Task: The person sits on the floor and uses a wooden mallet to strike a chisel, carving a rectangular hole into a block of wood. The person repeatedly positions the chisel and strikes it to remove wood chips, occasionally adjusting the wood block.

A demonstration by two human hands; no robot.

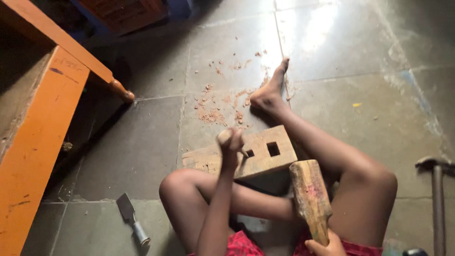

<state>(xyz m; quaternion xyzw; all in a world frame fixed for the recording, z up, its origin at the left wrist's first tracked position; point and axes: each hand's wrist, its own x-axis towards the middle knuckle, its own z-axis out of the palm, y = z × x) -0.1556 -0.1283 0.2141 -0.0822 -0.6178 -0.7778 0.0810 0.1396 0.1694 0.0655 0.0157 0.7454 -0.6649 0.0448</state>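
Pale wood fills the middle of my view: a flat wooden block (258, 154) with two square holes cut through it lies on the grey tiled floor (137, 151), wedged between my bent legs. My left hand (231, 141) sits over the block's near edge with its fingers wrapped tight around a chisel (226, 137); only the handle's pale top and a short length of the shaft toward the nearer hole can be seen, and I cannot tell whether the tip touches the wood. My right hand (324, 246) is nearer me than the block, at the bottom edge of the picture, fingers clamped on the handle of a worn wooden mallet (309, 196) whose head stands just right of the block and above it.

My right leg runs past the block's right end, the foot (271, 92) resting beyond the block among reddish wood chips (222, 106). My left knee crowds the block's near left corner and hides part of it.

Left of the block and nearer me, a second chisel (131, 219) with a broad blade lies loose on the floor. Further left stands an orange wooden frame (42, 128) with a turned leg. Well right of the block lies a metal hammer (437, 194).
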